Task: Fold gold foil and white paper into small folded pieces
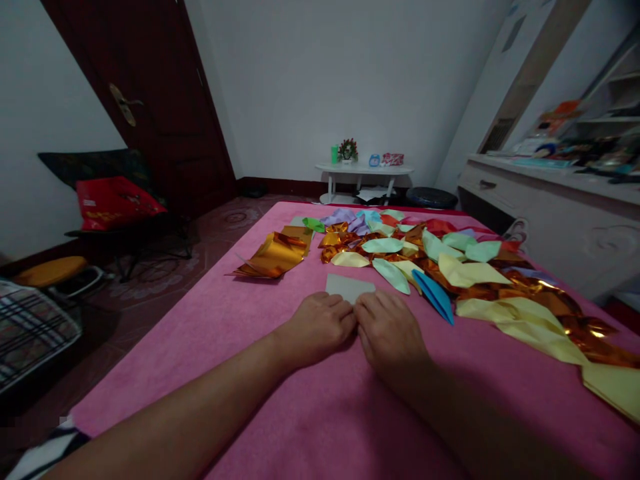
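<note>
A small pale grey-green sheet of paper (350, 287) lies on the pink cloth (225, 347), its near edge under both hands. My left hand (323, 327) is closed on the sheet's near left part, fingers bent. Closed on its near right part is my right hand (390, 330), the fingertips of both hands meeting at the middle. A blue folded paper (434, 297) rests just beyond my right hand. Shiny gold sheets (277, 255) lie in a loose stack to the far left. Folded pale green pieces (393, 275) and a cream one (350, 259) sit beyond the sheet.
Many folded yellow (530, 323), gold and coloured papers spread over the table's right side. Behind stand a small white table (363, 169) and a black stool (431, 198). On the left are a chair with a red bag (117, 203) and a yellow stool (53, 271); a white cabinet (560, 213) is at right.
</note>
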`<move>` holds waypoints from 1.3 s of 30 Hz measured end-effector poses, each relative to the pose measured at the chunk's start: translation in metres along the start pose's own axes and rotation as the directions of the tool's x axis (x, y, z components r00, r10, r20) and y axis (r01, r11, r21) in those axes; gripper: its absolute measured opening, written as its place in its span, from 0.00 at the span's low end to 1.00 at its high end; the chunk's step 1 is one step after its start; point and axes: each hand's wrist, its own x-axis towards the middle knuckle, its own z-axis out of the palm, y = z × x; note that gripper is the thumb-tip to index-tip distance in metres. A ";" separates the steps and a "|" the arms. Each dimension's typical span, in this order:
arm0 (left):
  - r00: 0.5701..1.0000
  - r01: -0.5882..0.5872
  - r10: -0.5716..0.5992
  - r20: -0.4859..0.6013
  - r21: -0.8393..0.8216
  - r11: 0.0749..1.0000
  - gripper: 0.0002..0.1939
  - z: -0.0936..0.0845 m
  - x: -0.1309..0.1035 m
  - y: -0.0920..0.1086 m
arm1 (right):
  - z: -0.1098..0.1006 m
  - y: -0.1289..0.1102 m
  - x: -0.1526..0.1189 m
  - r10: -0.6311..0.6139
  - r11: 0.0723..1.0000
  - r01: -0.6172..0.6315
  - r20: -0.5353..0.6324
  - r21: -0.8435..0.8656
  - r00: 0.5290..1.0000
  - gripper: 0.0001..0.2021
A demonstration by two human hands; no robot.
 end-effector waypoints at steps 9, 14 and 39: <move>0.991 0.122 -0.118 0.070 -0.051 0.991 0.12 -0.001 -0.003 -0.005 | 0.007 0.020 -0.002 -0.040 0.991 0.041 -0.007 0.124 0.999 0.07; 0.985 0.156 -0.152 0.079 -0.052 0.986 0.11 -0.004 -0.007 -0.012 | 0.006 0.026 -0.005 -0.021 0.980 0.019 0.008 0.198 1.000 0.07; 0.746 0.072 -0.437 -0.502 -0.592 0.803 0.06 0.005 -0.010 -0.038 | 0.021 0.040 -0.004 0.454 -0.176 -0.329 0.373 0.928 0.809 0.24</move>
